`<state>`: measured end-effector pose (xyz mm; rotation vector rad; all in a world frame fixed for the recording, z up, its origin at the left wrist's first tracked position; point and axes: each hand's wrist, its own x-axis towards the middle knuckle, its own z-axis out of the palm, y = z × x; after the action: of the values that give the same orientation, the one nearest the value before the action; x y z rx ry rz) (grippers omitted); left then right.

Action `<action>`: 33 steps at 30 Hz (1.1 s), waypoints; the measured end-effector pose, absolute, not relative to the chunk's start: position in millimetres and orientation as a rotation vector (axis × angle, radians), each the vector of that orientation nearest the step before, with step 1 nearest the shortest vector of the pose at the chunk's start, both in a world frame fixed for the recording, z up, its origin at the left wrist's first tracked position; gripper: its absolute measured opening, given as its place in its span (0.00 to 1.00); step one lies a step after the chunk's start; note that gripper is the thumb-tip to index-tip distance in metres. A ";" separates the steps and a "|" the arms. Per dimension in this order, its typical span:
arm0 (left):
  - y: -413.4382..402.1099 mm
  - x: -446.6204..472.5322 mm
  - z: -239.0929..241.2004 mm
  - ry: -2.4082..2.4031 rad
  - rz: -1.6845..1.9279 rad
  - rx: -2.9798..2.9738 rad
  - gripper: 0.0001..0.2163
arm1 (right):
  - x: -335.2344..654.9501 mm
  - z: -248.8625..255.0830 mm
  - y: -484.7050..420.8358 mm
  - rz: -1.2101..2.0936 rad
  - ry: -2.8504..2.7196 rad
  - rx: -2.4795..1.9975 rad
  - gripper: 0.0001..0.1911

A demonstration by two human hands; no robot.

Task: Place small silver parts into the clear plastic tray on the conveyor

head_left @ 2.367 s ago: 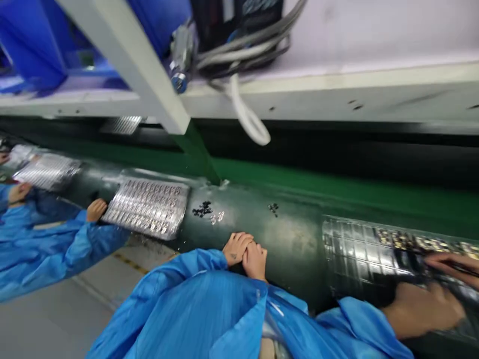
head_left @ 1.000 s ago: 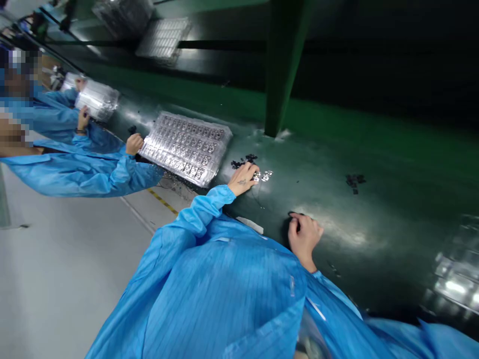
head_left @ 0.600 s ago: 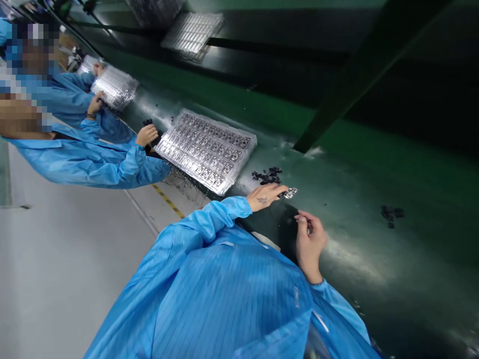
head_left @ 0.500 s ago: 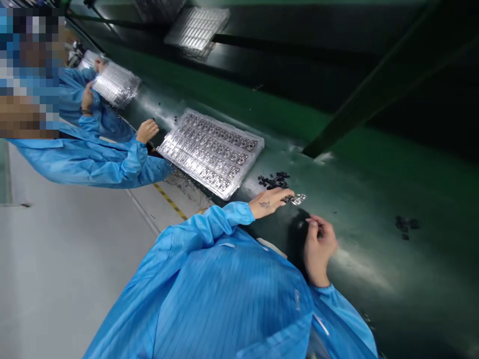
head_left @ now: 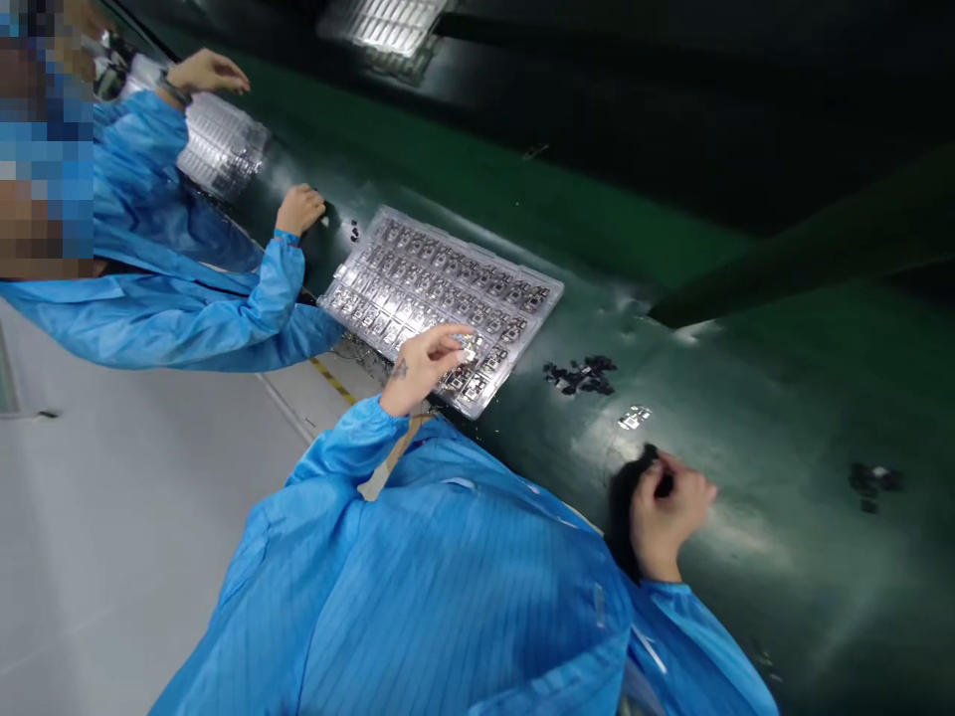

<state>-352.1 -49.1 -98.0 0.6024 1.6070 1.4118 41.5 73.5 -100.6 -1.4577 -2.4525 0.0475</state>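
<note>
Over the near right part of a clear plastic tray (head_left: 541, 293) is my left hand (head_left: 425, 366), its thumb and fingers pinched on a small circuit board (head_left: 468, 352). Rows of similar little boards fill the tray's pockets. My right hand (head_left: 669, 512) is low over the green table, its fingers curled together in a pinch. Something dark shows near those fingertips, but I cannot tell it from the shadow. Just beyond the right hand, another small circuit board (head_left: 634, 417) lies on the table, with a pile of small black pieces (head_left: 580, 375) to its left.
More black pieces (head_left: 874, 482) lie at the right. On the left, a co-worker's hand (head_left: 300, 210) is near the tray, beside a few black bits (head_left: 354, 231). Stacked clear trays (head_left: 224, 144) stand farther along, others (head_left: 395, 25) at the back. A dark post (head_left: 783, 249) rises behind.
My left hand has moved left from beside the black pile to over the tray. The board that was by its fingers now lies alone on the table. My right hand stays pinched nearby.
</note>
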 end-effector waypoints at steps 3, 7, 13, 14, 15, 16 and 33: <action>-36.5 -352.4 -124.3 1.669 1.303 0.624 0.17 | 43.4 -100.1 72.7 0.073 -2.438 -1.460 0.17; -28.1 -344.0 -142.4 1.744 1.178 0.674 0.17 | 44.2 -98.2 71.2 0.141 -2.390 -1.455 0.16; -24.0 -336.0 -137.2 1.937 1.058 0.889 0.16 | 46.6 -98.5 71.8 0.226 -2.295 -1.460 0.15; -22.9 -333.2 -135.2 1.987 1.029 0.917 0.16 | 47.4 -99.0 71.9 0.234 -2.289 -1.460 0.15; -21.9 -330.0 -133.4 2.038 1.001 0.941 0.15 | 48.1 -99.5 71.9 0.244 -2.284 -1.462 0.15; -21.2 -326.8 -132.0 2.086 0.970 0.968 0.14 | 49.0 -100.0 71.9 0.254 -2.279 -1.465 0.14; 46.8 -208.1 -68.5 1.706 0.680 2.014 0.14 | 62.7 -97.7 69.8 0.430 -2.145 -1.421 0.12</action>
<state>-208.1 46.8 -68.5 2.0137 1.7064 0.6797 62.7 69.8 -97.7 -1.4211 -2.1447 0.4300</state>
